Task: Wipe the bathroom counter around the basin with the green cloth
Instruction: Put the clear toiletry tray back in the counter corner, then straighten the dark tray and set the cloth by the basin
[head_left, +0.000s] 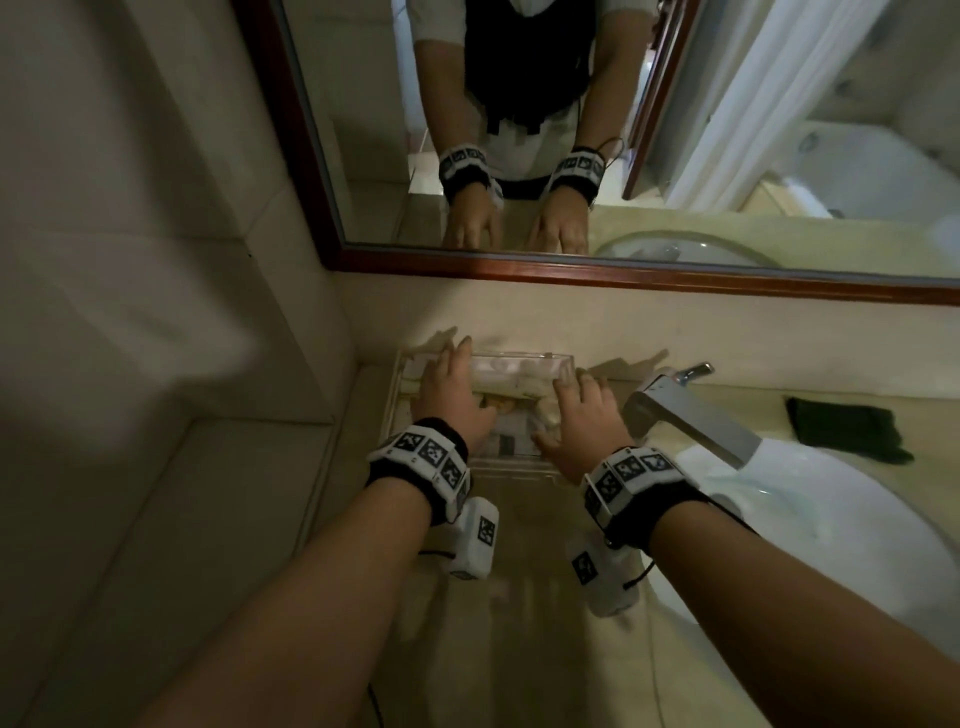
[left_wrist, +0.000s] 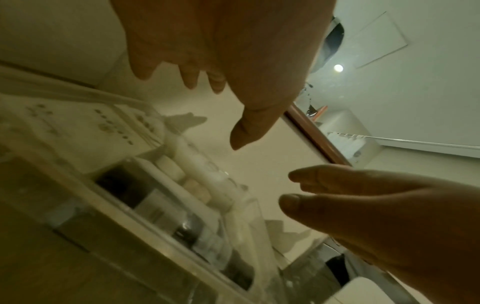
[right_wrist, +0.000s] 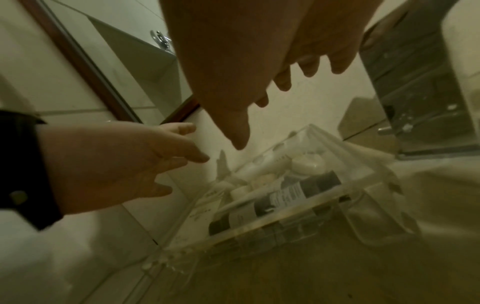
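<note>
Clearly not wiping yet. Left hand (head_left: 453, 391) and right hand (head_left: 581, 418) both spread wide, fingers straight, hovering over or just touching the clear acrylic tray (head_left: 519, 361) of toiletries in the counter's left corner against the wall; actual contact hard to judge from the wrist views. Nothing gripped by either. Probably reaching to shift the tray so the counter (head_left: 519, 623) beneath can be cleaned, one hand to each end for an even lift.

Green cloth (head_left: 847, 428) lying crumpled on the far side of the tap (head_left: 691, 415), behind the white basin (head_left: 810, 525), well apart from both hands. Left there, by the look of it, to free both hands for the tray.

Small bottles (right_wrist: 298, 195) and packets loose inside the tray: likely to slide or topple if tilted.

Mirror (head_left: 571, 130) above, reflecting both open hands.
</note>
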